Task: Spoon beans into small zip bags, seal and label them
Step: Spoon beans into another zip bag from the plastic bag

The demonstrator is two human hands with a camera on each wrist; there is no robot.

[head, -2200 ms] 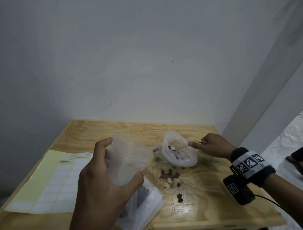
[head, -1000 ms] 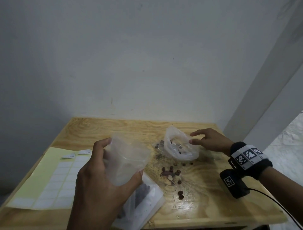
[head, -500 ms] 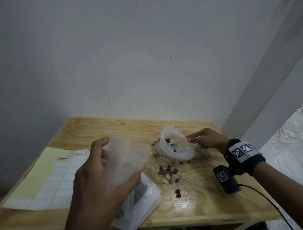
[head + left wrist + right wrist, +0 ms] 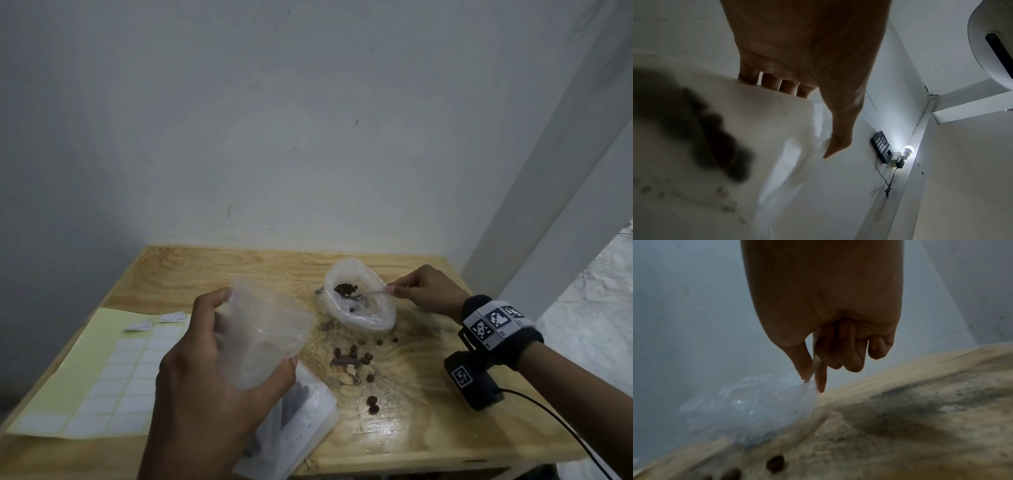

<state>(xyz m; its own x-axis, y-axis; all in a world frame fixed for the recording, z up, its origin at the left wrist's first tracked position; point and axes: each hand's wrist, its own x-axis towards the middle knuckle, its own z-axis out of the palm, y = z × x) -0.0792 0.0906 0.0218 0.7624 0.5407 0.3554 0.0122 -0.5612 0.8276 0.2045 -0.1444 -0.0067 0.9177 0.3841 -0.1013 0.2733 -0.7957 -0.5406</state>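
Note:
My left hand (image 4: 219, 356) grips a clear small zip bag (image 4: 263, 329) held up with its mouth open, above the table's front. In the left wrist view that zip bag (image 4: 748, 129) fills the left side below my left hand (image 4: 830, 126). My right hand (image 4: 421, 291) pinches the handle of a metal spoon (image 4: 363, 294) heaped with dark beans (image 4: 346, 288), lifted over the open plastic bean bag (image 4: 359, 301). The right wrist view shows my right hand (image 4: 812, 374) pinching the thin spoon handle beside the bean bag (image 4: 748, 408).
Loose beans (image 4: 359, 356) lie scattered on the wooden table (image 4: 445, 428). A filled zip bag (image 4: 298, 421) lies at the front under my left hand. A yellow label sheet (image 4: 113, 373) covers the table's left side. The wall stands close behind.
The spoon has come up out of the bean bag heaped with beans. My right hand shifted slightly; my left hand kept holding the zip bag open.

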